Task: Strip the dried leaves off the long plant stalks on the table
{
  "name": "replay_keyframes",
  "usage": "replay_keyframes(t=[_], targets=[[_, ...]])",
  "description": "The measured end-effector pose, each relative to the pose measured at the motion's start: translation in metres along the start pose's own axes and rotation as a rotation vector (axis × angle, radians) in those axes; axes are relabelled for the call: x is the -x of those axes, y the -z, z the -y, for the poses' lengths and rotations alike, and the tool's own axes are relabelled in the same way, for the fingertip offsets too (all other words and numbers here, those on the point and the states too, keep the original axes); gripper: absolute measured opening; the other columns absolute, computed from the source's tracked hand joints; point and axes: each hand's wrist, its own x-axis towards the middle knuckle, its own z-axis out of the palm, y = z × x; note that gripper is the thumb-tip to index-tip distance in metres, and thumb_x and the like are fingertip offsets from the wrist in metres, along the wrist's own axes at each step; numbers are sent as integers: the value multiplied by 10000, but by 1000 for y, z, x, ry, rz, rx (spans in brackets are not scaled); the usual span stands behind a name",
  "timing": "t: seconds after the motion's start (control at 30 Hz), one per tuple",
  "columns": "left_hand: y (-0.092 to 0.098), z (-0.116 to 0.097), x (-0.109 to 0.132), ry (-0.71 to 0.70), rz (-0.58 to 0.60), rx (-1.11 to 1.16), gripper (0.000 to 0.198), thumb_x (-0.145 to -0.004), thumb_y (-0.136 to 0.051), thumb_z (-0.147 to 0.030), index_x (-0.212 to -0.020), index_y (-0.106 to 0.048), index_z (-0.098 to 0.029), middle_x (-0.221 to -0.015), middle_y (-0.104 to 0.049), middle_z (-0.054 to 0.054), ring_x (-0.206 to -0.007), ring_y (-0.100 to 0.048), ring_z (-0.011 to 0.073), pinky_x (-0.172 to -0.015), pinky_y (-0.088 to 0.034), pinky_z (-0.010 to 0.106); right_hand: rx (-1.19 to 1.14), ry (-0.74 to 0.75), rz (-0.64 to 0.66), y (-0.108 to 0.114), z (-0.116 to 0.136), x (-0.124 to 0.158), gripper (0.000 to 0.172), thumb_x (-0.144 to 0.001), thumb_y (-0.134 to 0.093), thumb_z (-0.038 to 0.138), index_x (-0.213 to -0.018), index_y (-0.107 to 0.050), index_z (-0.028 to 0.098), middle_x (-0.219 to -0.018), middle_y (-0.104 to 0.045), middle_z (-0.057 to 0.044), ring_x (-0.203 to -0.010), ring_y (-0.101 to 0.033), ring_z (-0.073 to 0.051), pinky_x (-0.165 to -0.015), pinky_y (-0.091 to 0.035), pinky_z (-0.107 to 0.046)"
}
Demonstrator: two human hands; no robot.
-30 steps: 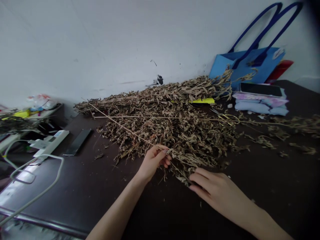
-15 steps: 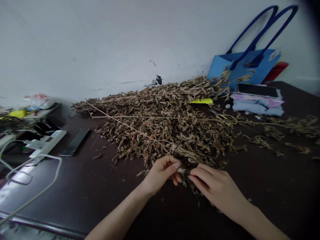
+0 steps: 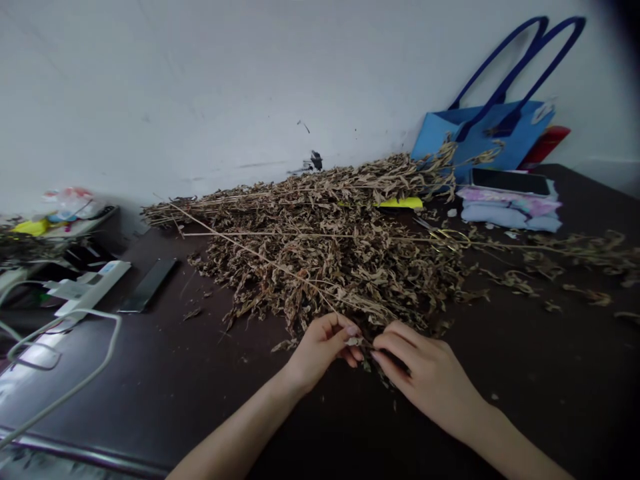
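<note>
A wide heap of dried leafy plant stalks (image 3: 330, 247) lies across the dark table, brown and curled. At its front edge my left hand (image 3: 327, 343) pinches a dried plant sprig (image 3: 354, 341) between thumb and fingers, its other fingers curled beneath. Close on the right, my right hand (image 3: 417, 363) has its thumb and fingers closed on the same leafy bit; the exact part in its fingertips is hidden. Greyish-green leaves hang below, between the two hands. One long bare stem (image 3: 250, 252) slants over the heap down toward my left hand.
Gold-handled scissors (image 3: 447, 239) lie right of the heap. Behind them are folded cloths (image 3: 505, 212) with a phone (image 3: 510, 181) on top, and a blue bag (image 3: 490, 133) against the wall. At left are a black flat object (image 3: 149, 285), a white power strip (image 3: 94, 287) and cables.
My right hand has moved slightly left, closer to my left hand. The whole view has shifted a little; the left hand stays in nearly the same place, still pinching.
</note>
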Motion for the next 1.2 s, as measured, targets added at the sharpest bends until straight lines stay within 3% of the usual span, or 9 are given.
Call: replay_keyframes(t=[0.27, 0.63, 0.97, 1.2], targets=[[1, 4, -1, 1, 5, 14, 278, -767, -660, -361, -742, -516, -124, -647, -590, 11, -538, -585, 104, -497, -471, 212, -43, 14, -93, -2, -1, 1, 159, -891, -444, 170, -887, -602, 187, -818, -582, -35, -701, -562, -108, -657, -437, -234], [-3, 1, 4, 22, 58, 132, 236, -817, -609, -330, -766, -506, -124, -746, -643, 44, -548, -598, 107, -497, -460, 216, -39, 256, -270, 0, -3, -5, 170, -874, -462, 87, -903, -613, 159, -829, -620, -58, -708, -578, -94, -621, -437, -192], [0, 5, 1, 34, 57, 171, 235, -803, -633, -322, -756, -539, -112, -754, -648, 63, -578, -568, 94, -535, -439, 205, -59, 278, -242, 1, -4, -9, 276, -919, -353, 141, -850, -619, 162, -789, -631, -56, -658, -596, -90, -570, -455, -172], [-2, 2, 1, 9, 55, 157, 228, -807, -630, -308, -742, -545, -108, -711, -627, 45, -555, -567, 88, -509, -444, 197, -158, 254, -152, -7, -11, -1, 242, -885, -405, 88, -1017, -586, 182, -924, -616, -72, -809, -610, -114, -684, -492, -205]])
